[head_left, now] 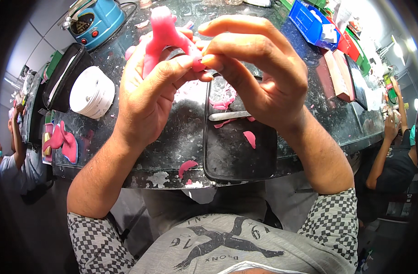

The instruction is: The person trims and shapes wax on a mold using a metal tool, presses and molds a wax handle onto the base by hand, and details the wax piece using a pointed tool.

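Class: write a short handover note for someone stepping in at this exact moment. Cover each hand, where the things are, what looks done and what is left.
Left hand: grips the pink wax piece, raised over the bench.
Right hand: fingertips pinch the piece's lower end; no tool in it.
Metal tool lies on the black tray among pink scraps.
Done: some trimming, judging by the scraps.
Left: shaping seems unfinished; how much, cannot tell.
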